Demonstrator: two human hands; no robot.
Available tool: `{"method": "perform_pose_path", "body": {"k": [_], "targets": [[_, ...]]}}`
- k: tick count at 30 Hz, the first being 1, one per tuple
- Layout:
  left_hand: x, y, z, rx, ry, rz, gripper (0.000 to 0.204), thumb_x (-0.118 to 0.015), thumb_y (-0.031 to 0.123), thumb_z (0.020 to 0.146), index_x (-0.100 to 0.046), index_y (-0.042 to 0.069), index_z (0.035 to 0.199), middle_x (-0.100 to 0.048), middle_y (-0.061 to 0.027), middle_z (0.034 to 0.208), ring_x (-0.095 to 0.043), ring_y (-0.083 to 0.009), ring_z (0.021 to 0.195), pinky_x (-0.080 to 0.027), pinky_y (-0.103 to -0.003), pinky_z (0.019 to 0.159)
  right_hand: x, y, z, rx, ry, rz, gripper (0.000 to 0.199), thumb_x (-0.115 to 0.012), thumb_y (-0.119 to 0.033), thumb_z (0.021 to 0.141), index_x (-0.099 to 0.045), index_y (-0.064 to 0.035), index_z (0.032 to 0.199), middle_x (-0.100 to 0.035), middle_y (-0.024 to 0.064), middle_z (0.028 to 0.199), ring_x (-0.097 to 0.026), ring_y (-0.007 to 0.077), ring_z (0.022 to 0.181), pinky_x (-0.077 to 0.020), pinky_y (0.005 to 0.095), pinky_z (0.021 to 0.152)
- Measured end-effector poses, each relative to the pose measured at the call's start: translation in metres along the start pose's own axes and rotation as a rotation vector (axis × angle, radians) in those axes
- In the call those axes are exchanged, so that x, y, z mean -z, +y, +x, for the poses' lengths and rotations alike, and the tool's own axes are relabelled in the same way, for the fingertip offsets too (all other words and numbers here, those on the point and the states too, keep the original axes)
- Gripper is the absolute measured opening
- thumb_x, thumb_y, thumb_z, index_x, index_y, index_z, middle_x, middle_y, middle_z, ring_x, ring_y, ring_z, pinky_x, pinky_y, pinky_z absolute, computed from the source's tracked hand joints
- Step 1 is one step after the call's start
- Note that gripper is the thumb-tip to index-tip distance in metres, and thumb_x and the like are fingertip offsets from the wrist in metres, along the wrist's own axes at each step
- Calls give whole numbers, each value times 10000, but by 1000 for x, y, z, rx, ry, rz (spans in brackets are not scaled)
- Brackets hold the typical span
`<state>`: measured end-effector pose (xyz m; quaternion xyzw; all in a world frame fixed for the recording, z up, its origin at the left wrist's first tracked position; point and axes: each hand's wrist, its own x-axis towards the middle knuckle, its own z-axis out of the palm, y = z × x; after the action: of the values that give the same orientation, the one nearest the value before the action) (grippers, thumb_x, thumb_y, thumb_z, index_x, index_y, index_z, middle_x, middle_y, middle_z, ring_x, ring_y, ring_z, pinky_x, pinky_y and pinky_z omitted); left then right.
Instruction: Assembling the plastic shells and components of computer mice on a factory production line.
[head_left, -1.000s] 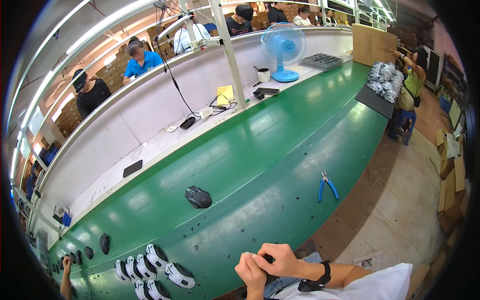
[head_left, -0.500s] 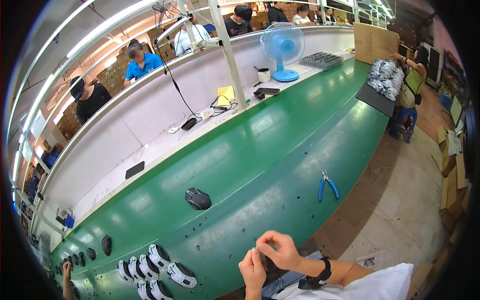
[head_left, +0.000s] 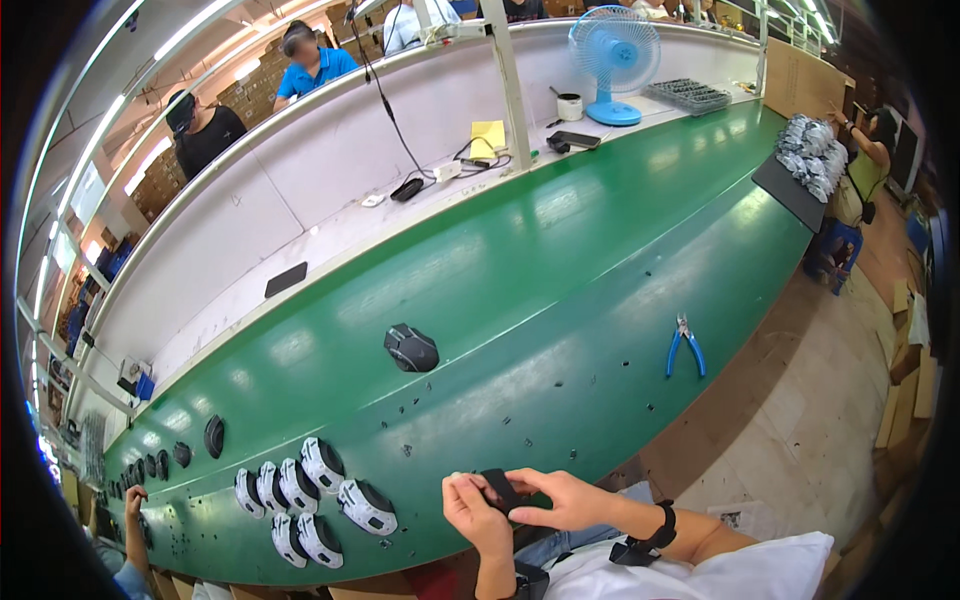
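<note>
Showing, in the head view, a dark piece newly exposed between left hand and right hand, in contrast to the fingertip-to-fingertip pose of half a second before, with hardly any dark material then visible. Suggesting, by judgement, a shift in the work from fine fingertip handling to turning or steadying the whole piece. Gripped from both sides: pinched at the left end by the left hand's thumb and curled fingers, and spanned at the right end by the right hand, forefinger along the top and thumb beneath. Held clear of the green surface, over the near edge, to the right of a cluster of white-and-black shells. Appearing near-black and gently curved, with a broad strap-like upper part; partly covered by fingers, hence too hidden for exact identification. Lying seemingly unmoved on the surface: a black mouse toward the middle, blue-handled cutters close to the near edge at right, and small dark bits scattered between.
</note>
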<state>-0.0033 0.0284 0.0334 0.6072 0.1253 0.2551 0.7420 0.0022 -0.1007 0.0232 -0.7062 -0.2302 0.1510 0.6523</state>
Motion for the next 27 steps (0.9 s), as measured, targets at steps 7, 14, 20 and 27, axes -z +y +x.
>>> {"method": "perform_pose_path", "body": {"k": [7,14,20,27], "targets": [[88,8,41,-405,128,1085,374,-596,222,882,-527,-47,1134,-543,-187,1116,-490,-342,1069,-398,-405,888,17,4,-3,-102,194,135,238,-579,-169,940,-593,14,1091,-685,60,894,-591,59,785,-468,235,701],[118,-18,44,-355,228,1582,797,-744,527,682,-487,4,1226,-441,-213,1298,-377,-424,1228,-355,-548,936,2,7,-1,-153,152,196,213,-597,-131,920,-584,5,1083,-616,-2,822,-515,38,727,-417,206,639],[136,-28,58,-286,376,1673,984,-718,599,683,-375,-65,1324,-404,-262,1356,-363,-440,1252,-343,-555,965,6,9,-10,-165,242,312,169,-547,-98,927,-568,8,1057,-597,-4,816,-506,24,695,-413,189,618],[142,-28,56,-238,364,1216,703,-771,414,715,-456,-15,1174,-401,-263,1341,-443,-420,1194,-357,-499,965,4,9,-5,-158,199,362,194,-539,-163,934,-553,4,1031,-550,-1,795,-512,53,651,-430,208,595]]}}
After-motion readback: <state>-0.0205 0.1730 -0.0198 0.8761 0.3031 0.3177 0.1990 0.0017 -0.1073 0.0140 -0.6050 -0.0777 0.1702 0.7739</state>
